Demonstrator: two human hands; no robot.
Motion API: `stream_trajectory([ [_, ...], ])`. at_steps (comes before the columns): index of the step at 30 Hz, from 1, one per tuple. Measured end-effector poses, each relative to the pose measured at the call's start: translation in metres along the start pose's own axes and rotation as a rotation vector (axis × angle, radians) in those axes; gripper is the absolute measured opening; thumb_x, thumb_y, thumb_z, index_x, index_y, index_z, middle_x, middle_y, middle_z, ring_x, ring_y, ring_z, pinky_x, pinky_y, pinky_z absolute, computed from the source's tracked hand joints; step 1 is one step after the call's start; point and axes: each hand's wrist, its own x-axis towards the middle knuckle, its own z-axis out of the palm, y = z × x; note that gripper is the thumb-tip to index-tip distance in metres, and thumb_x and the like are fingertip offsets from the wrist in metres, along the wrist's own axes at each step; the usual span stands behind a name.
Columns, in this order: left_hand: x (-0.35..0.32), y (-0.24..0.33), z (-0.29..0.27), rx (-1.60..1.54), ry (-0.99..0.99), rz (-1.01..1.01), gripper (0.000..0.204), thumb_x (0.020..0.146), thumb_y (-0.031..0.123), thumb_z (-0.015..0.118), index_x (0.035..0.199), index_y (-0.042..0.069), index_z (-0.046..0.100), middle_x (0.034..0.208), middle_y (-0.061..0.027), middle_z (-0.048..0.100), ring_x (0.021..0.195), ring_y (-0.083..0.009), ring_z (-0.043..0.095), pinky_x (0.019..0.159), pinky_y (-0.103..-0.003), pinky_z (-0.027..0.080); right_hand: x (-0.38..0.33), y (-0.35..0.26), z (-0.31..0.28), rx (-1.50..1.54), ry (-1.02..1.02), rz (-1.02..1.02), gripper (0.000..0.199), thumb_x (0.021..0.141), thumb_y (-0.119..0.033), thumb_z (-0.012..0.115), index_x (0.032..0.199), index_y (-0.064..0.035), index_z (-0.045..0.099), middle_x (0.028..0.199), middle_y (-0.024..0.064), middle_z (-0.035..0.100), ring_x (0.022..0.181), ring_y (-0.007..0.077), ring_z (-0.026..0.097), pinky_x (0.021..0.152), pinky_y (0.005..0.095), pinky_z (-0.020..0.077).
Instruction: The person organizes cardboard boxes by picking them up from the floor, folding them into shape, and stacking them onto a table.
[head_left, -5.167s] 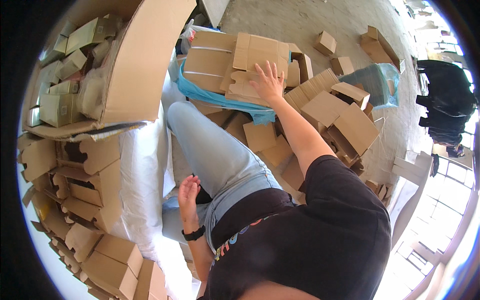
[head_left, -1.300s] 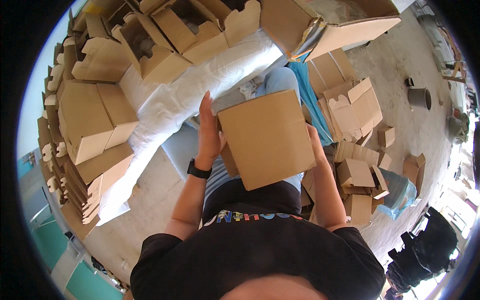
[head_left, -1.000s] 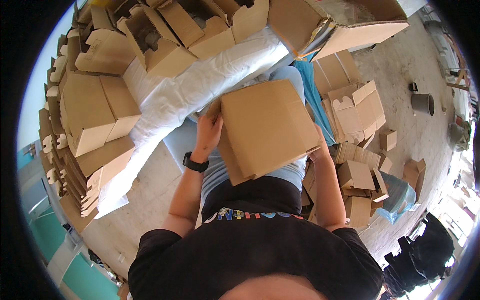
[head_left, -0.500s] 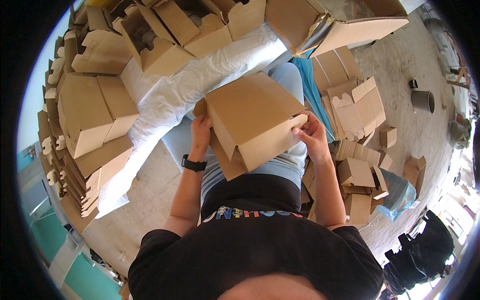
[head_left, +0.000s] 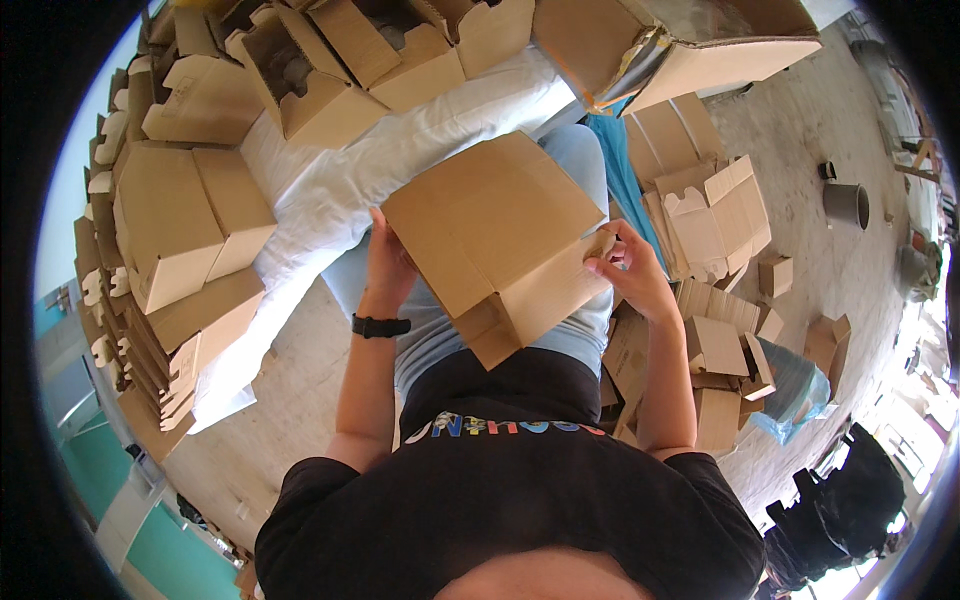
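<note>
Cardboard box (head_left: 497, 232) held over the lap, left hand (head_left: 388, 268) gripping its left edge, right hand (head_left: 632, 277) pinching a flap at the right corner. Risk: that flap (thin card) may crease or spring loose if the pinch slips; box could tip toward the white sheet (head_left: 370, 170) left of it.

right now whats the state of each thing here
cardboard box: part-folded, tilted, held over the lap
left hand: gripping the box's left edge
right hand: fingers pinching a flap
folded boxes: stacked, assembled
flat boxes: unfolded, lying on floor
grey bucket: upright
</note>
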Motion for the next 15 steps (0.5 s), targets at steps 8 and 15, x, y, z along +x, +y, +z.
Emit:
stream_trajectory([
  [8, -0.01, -0.004, 0.02, 0.005, 0.054, -0.124, 0.044, 0.091, 0.031, 0.056, 0.123, 0.003, 0.049, 0.114, -0.0049, 0.06, 0.1, -0.0167, 0.059, 0.081, -0.029, 0.049, -0.002, -0.029, 0.002, -0.263, 0.19, -0.012, 0.042, 0.077, -0.008, 0.07, 0.116, -0.0062, 0.054, 0.086, 0.0048, 0.063, 0.077, 0.011, 0.059, 0.071, 0.0267, 0.0466],
  [15, -0.01, -0.004, 0.019, -0.103, 0.087, -0.219, 0.039, 0.088, 0.019, 0.058, 0.122, 0.002, 0.05, 0.115, -0.0066, 0.06, 0.1, -0.0193, 0.061, 0.081, -0.028, 0.05, 0.002, -0.015, -0.006, -0.151, 0.145, -0.075, 0.046, 0.08, -0.011, 0.068, 0.123, -0.0073, 0.052, 0.095, 0.0122, 0.063, 0.086, 0.0204, 0.061, 0.079, 0.0304, 0.0474],
])
